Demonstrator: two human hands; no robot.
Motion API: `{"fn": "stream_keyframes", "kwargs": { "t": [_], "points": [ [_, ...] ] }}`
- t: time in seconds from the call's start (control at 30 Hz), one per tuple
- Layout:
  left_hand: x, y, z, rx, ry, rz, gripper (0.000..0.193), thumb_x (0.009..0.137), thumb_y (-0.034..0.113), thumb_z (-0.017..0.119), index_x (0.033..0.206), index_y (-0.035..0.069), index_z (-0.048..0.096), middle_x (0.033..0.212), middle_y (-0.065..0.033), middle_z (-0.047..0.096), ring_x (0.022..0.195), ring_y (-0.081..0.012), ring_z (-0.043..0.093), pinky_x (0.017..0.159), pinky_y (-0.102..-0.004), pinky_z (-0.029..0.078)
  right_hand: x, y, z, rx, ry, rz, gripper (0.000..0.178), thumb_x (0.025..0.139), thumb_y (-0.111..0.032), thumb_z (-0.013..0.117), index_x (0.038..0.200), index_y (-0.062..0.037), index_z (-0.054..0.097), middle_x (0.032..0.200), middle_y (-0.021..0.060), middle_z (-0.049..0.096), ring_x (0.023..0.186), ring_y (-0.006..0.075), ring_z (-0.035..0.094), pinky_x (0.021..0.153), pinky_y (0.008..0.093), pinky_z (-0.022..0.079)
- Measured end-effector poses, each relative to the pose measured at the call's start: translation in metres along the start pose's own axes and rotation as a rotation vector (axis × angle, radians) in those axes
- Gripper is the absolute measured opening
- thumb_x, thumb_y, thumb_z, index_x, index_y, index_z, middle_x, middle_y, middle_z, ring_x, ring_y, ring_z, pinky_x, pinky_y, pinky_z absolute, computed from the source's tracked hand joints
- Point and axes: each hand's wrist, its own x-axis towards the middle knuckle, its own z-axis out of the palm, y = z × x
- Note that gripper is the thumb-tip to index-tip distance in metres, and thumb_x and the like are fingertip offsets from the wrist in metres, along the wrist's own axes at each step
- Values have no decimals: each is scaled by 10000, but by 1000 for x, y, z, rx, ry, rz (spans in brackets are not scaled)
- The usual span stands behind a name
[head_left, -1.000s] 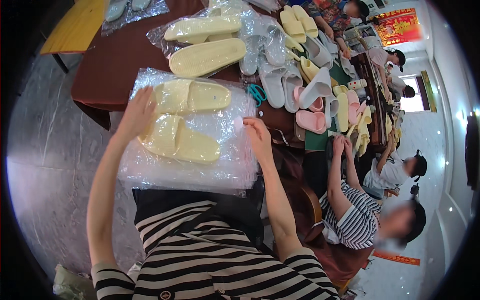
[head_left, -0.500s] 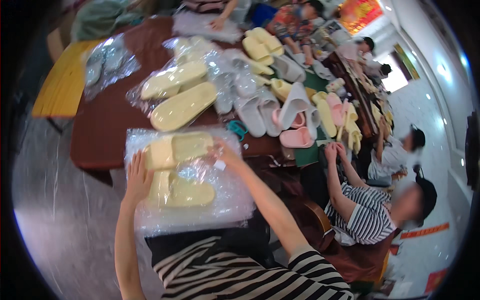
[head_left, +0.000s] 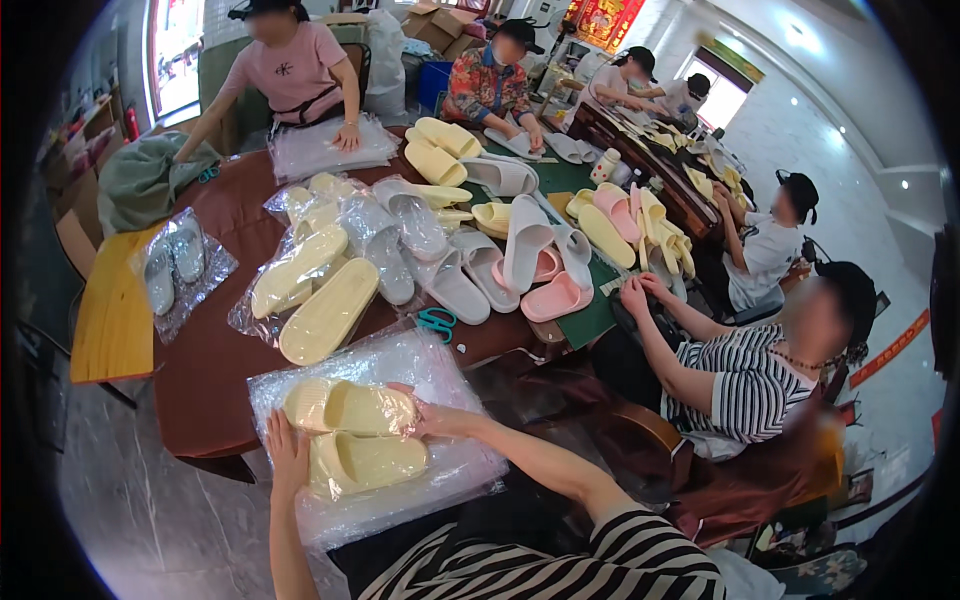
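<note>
Two pale yellow slippers (head_left: pixel 375 463) lie side by side, toes to the left, on a stack of clear plastic bags (head_left: pixel 470 395) in front of me. Shiny film shows around them; how far the top bag covers them I cannot tell. My left hand (head_left: pixel 287 455) lies with straight fingers against the bag beside the toe ends. At the heel of the farther yellow slipper (head_left: pixel 365 410), my right hand (head_left: pixel 425 415) has its fingers and thumb closed around the edge. Part of those fingers is hidden by the slipper and film.
Beyond the bags, yellow and grey slippers (head_left: pixel 330 310), some bagged, are heaped on the brown table (head_left: pixel 205 370). Teal scissors (head_left: pixel 436 322) lie near the bags. Pink slippers (head_left: pixel 555 298) sit farther right. A co-worker in stripes (head_left: pixel 735 375) sits at my right; others work behind the table.
The view has tilted up, so the table and co-workers show more fully. My right hand has come in onto the farther slipper's heel. My left hand stays by the toes.
</note>
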Motion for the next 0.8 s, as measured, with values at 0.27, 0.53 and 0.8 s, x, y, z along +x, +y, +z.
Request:
{"fn": "stream_keyframes", "kwargs": {
  "t": [0.27,0.53,0.8],
  "points": [
    [3,-9,3,16,-15,25,684,1017,347,437,1558,40,153,1626,-198,111,1506,-365,73,1199,-500,56,-2,6,2,-95,-50,-120,906,831,-14,699,1548,-177,169,1427,100,419,1283,216,458,1062,338,403],
    [3,-13,4,92,-66,42,679,1023,355,405,1559,35,139,1633,-199,61,1507,-382,28,1199,-509,38,-11,0,-28,-422,101,-44,601,833,-42,667,1381,-37,421,1138,74,597,1062,175,580,930,340,489],
    [1,-9,5,127,-63,36,716,1005,361,456,1557,31,142,1632,-208,37,1507,-388,19,1191,-532,49,-115,-20,-81,-304,288,-341,559,785,-2,641,1312,-65,465,1200,55,522,1123,150,515,952,323,469]
  ]
}}
